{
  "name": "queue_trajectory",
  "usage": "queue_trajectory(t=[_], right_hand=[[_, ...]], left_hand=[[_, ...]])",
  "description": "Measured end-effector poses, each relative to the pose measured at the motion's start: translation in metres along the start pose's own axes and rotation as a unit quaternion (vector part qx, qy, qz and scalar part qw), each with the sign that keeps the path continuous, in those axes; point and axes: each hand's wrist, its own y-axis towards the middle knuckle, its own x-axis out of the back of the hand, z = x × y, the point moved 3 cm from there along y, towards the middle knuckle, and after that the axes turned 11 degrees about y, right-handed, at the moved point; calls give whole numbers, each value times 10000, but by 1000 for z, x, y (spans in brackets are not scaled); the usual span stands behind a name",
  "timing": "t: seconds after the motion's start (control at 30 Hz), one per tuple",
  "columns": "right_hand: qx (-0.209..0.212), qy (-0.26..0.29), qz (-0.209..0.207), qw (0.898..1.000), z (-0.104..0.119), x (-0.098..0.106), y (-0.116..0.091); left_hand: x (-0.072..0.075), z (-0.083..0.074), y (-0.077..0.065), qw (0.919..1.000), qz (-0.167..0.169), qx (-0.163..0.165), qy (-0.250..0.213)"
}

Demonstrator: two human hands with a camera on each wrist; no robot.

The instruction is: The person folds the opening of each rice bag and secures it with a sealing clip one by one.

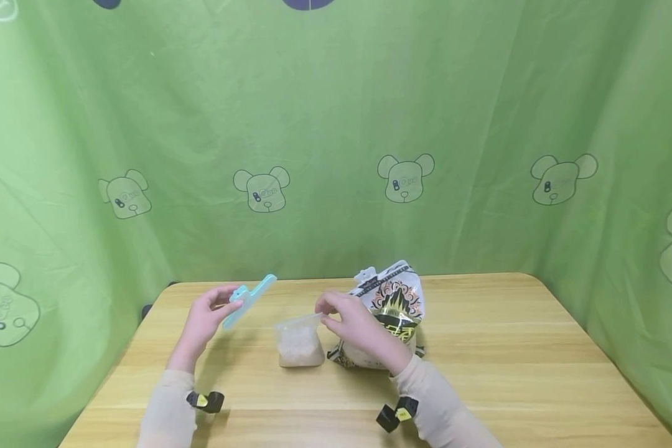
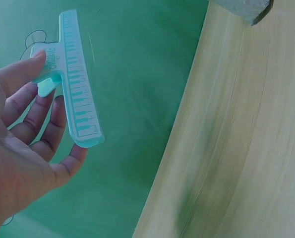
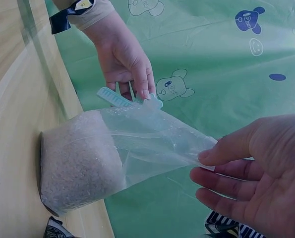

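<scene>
A long turquoise bag clip [image 2: 80, 84] with a piano-key print is pinched by its handle between the thumb and fingers of my left hand [image 1: 207, 314], above the left part of the table. Beside it a clear plastic bag [image 1: 300, 342] partly filled with white grains, which look like rice, stands on the table. My right hand [image 1: 355, 320] pinches the bag's upper edge, and in the right wrist view its clear top [image 3: 157, 144] is drawn flat and narrows toward the fingertips. The clip is apart from the bag in the head view.
A printed black, white and gold packet [image 1: 397, 298] stands just behind and right of my right hand, with a pale clip [image 1: 365, 274] at its top. The wooden table [image 1: 498, 348] ends at a green curtain [image 1: 336, 124] with bear faces.
</scene>
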Motion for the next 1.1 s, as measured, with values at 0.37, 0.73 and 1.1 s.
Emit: queue_trajectory(t=[0.37,0.73,1.1], right_hand=[[91,11,-32,10000,-1,-1,0],[52,15,-53,10000,-4,-2,0],[41,19,-80,10000,-4,-2,1]], left_hand=[[4,1,-4,9996,38,-163,-222],[3,1,-8,9972,374,-317,-562],[3,-1,-13,9952,509,-653,-529]])
